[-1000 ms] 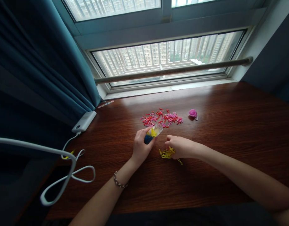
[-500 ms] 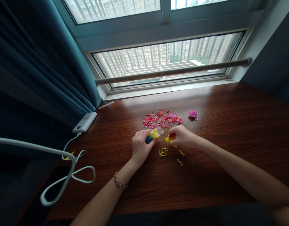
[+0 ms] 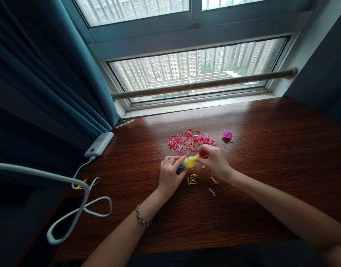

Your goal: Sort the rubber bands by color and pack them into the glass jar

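My left hand (image 3: 169, 174) is wrapped round a small clear bottle (image 3: 188, 163) lying almost flat, with blue and yellow bands inside. My right hand (image 3: 214, 159) is pinched at the bottle's mouth, pressing yellow rubber bands in. A few loose yellow bands (image 3: 193, 179) lie on the wooden table (image 3: 270, 167) just below both hands. A heap of pink and red bands (image 3: 189, 141) lies beyond the hands. A pink bottle cap (image 3: 228, 134) sits to the right of that heap.
A white power bank (image 3: 99, 144) lies at the table's left rim, its white cable (image 3: 78, 207) looping off the edge. A teal curtain (image 3: 48, 74) hangs at the left. A window with a metal rail (image 3: 204, 83) runs along the far side.
My right hand lifted a pinch of yellow bands off the table and brought it to the bottle's mouth. The left hand tipped the bottle flatter. Fewer yellow bands lie on the table.
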`<state>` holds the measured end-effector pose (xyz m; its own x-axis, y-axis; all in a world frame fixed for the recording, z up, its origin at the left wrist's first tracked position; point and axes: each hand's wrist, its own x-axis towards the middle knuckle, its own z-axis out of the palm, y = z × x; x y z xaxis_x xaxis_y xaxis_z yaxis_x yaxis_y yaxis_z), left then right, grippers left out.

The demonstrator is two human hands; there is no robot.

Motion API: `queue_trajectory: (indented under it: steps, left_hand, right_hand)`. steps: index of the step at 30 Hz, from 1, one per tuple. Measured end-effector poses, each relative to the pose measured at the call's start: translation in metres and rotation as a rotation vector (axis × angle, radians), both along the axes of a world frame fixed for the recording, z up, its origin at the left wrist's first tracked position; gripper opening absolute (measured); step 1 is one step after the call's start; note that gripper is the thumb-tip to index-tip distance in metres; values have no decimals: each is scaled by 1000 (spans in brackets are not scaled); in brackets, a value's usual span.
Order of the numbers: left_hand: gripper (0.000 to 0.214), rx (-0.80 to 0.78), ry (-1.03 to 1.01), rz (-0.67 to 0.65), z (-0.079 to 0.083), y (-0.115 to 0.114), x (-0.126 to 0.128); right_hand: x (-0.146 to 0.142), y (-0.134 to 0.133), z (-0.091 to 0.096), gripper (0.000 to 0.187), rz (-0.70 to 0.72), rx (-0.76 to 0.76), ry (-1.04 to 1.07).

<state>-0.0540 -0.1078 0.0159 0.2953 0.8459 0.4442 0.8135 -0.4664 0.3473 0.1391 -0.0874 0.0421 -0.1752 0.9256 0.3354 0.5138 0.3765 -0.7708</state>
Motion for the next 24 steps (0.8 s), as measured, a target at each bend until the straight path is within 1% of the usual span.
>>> queue_trajectory:
  steps: [2,5,7,10,12,14,15,19,21,24]
  left_hand:
    - [38,4,-4,9,1,-1,1]
    - [36,2,-28,36,2,-2,1]
    - [36,-8,-55,61,3,-1,0]
    - [36,-29,-106,80,3,2,-2]
    - [35,-41,-147,74,4,3,-3]
    - [36,-54,-186,57,4,4,-3]
    - [36,-59,-199,47,5,4,-3]
    - [36,-53,-212,0,6,2,-2]
    - [36,-38,-211,-24,5,2,-2]
    - [36,-22,-207,-45,4,1,-1]
  right_hand:
    - [-2,-2,-4,11,-10,24,17]
    - [-3,-2,-5,10,21,1,142]
    - [-4,-1,-1,12,62,-34,214]
    - [-4,-1,7,17,134,-75,220]
    - [-5,-1,11,19,207,-79,232]
    - [-4,-1,13,20,237,-57,246]
    - [-4,-1,13,19,219,-34,240]
    - [-2,-3,11,7,69,76,158]
    - [-1,-4,9,6,50,107,112]
    - [0,-7,7,10,70,170,10]
